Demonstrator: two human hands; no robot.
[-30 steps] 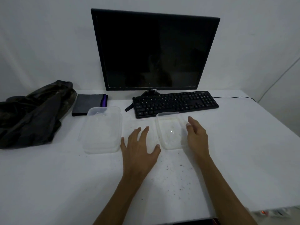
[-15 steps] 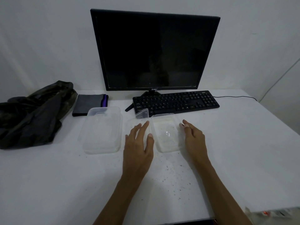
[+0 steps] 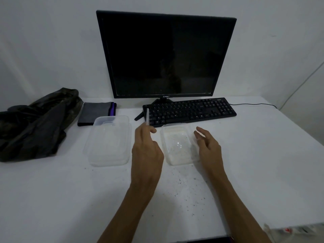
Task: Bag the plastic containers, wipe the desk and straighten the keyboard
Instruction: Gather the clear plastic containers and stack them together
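Note:
My left hand [image 3: 147, 148] grips a clear plastic lid [image 3: 147, 116], held on edge above the desk. Just to its right a small clear container [image 3: 178, 146] stands open on the white desk [image 3: 254, 155]. My right hand [image 3: 207, 146] rests against that container's right side with its fingers spread. A larger clear container [image 3: 109, 140] with its lid on sits to the left. The black keyboard [image 3: 190, 110] lies slightly askew in front of the monitor. A dark plastic bag [image 3: 35, 123] lies crumpled at the far left, and a folded grey cloth [image 3: 96, 113] sits beside it.
A black monitor [image 3: 166, 55] stands at the back, its stand foot poking out left of the keyboard. The keyboard cable [image 3: 254, 104] runs off to the right. Dark crumbs [image 3: 191, 195] are scattered over the desk near its front edge.
My left hand has lifted the flat lid off the desk and turned it upright. My right hand stayed at the small container's right side.

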